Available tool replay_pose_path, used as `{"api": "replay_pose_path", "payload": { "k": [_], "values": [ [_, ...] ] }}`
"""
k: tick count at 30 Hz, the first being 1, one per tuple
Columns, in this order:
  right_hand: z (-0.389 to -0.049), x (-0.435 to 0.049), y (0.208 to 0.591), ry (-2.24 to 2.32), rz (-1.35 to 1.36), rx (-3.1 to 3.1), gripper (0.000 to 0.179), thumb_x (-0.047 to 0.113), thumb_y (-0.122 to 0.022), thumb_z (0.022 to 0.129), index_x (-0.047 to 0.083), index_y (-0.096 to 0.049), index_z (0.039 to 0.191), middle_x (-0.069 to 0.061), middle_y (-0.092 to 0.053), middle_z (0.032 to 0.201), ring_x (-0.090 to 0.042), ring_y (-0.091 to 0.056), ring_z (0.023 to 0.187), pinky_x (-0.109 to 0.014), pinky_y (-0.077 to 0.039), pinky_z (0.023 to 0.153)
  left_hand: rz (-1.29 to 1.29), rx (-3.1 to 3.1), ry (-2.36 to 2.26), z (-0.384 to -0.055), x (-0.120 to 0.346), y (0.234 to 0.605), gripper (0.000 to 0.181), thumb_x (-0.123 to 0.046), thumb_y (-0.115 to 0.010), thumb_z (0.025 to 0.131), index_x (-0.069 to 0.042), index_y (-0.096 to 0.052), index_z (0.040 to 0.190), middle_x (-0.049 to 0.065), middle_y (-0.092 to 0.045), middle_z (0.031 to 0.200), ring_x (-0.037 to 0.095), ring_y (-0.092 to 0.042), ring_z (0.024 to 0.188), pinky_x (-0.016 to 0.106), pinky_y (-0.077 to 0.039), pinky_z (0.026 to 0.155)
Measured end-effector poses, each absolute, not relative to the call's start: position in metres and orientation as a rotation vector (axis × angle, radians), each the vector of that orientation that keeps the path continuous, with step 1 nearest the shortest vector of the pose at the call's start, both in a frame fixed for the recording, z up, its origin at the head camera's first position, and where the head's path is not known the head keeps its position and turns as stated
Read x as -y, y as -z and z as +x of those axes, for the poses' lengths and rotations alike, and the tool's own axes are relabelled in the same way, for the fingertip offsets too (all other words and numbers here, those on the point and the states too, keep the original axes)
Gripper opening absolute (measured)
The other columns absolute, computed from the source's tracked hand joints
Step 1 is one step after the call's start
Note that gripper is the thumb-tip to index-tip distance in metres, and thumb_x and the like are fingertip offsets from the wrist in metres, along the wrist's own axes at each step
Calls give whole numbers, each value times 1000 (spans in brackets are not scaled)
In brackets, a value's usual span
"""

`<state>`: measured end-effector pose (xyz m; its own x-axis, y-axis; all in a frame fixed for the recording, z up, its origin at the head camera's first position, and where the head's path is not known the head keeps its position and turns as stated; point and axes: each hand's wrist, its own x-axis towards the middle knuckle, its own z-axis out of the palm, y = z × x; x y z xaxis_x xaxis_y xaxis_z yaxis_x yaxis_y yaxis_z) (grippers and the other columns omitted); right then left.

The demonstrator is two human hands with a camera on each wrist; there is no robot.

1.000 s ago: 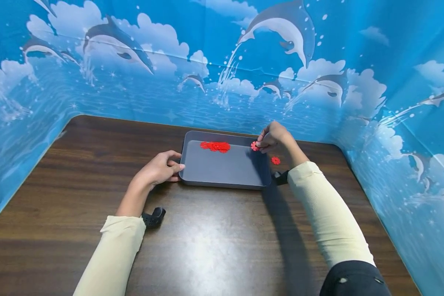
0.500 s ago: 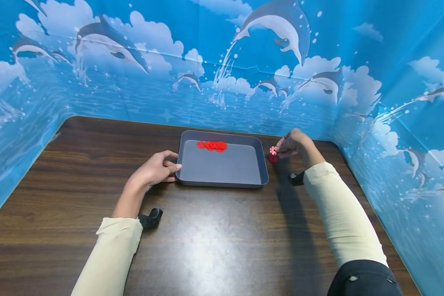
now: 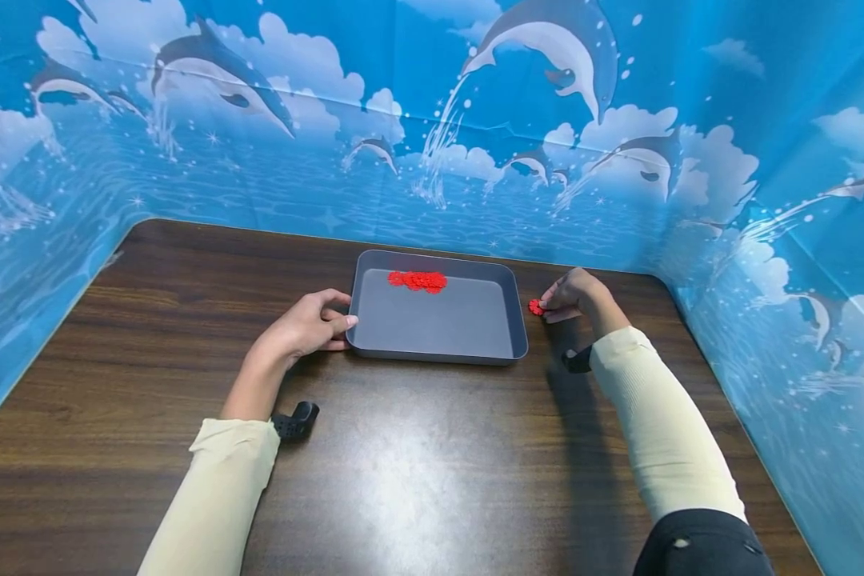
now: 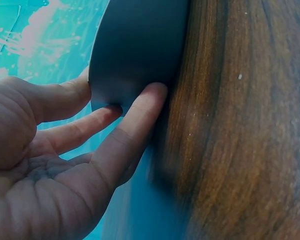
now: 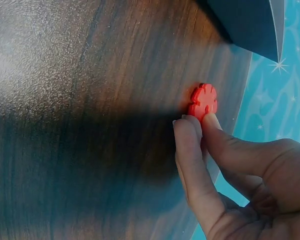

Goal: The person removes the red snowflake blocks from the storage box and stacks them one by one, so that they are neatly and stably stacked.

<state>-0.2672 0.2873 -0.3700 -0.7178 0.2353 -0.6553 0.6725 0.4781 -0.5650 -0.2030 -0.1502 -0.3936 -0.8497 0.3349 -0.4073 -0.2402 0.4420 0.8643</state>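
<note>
A grey baking tray (image 3: 442, 320) lies on the wooden table. My left hand (image 3: 306, 326) holds its left side, thumb over the rim and fingers against the outer wall, as the left wrist view also shows the hand (image 4: 75, 135) doing. Just right of the tray, my right hand (image 3: 578, 298) pinches a red notched plastic disc (image 3: 535, 307) between thumb and fingertips, low at the tabletop. In the right wrist view the disc (image 5: 204, 100) partly hides behind the fingertips; whether a second disc lies under it I cannot tell. Several like red discs (image 3: 419, 282) lie heaped inside the tray near its back wall.
The brown wooden table (image 3: 403, 456) ends at a blue curtain (image 3: 288, 160) printed with dolphins, behind and to the sides. The tray's back edge is close to the curtain. A black wrist mount (image 3: 297, 422) hangs by the left wrist.
My right hand has moved right, from over the tray's right side to the table beyond it, then lowered with the red disc to the one lying there. The left hand stays at the tray.
</note>
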Motion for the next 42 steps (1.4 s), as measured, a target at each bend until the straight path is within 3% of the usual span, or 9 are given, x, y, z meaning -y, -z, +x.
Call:
{"api": "replay_pose_path", "payload": {
  "k": [14, 24, 32, 39, 42],
  "values": [
    [-264, -289, 369, 1207, 726, -2235, 9, -5, -66, 104, -5, -66, 113, -6, -70, 79, -16, -75, 71, -38, -68, 93, 73, -2156, -1414, -203, 150, 394, 61, -18, -56, 114, 0, -31, 166, 27, -60, 133, 20, -73, 99, 30, -67, 90],
    [-266, -280, 345, 1082, 690, -2303, 9, -2, -66, 105, -3, -67, 114, -5, -73, 83, -16, -77, 73, -41, -67, 97, 100, -2157, -1415, -203, 153, 395, 61, -18, -55, 114, 0, -30, 167, 29, -59, 136, 23, -72, 102, 30, -67, 90],
    [-274, -252, 320, 1078, 551, -2359, 8, -1, -69, 103, -3, -70, 111, -6, -76, 80, -15, -78, 71, -39, -69, 89, 104, -2168, -1401, -206, 154, 393, 60, -18, -55, 114, -1, -31, 167, 29, -59, 135, 20, -72, 97, 28, -67, 86],
    [-287, -211, 313, 1044, 440, -2397, 4, -2, -71, 102, 0, -74, 104, -8, -75, 86, -17, -77, 73, -47, -63, 105, 86, -2157, -1407, -204, 152, 395, 60, -18, -55, 114, -1, -31, 166, 28, -59, 134, 19, -72, 97, 27, -67, 86],
    [-291, -193, 314, 1053, 408, -2381, 7, -1, -72, 101, -2, -75, 108, -9, -73, 88, -18, -77, 76, -46, -64, 105, 92, -2161, -1411, -204, 152, 395, 60, -18, -55, 114, 0, -32, 166, 27, -60, 133, 18, -72, 95, 26, -67, 85]
  ]
}}
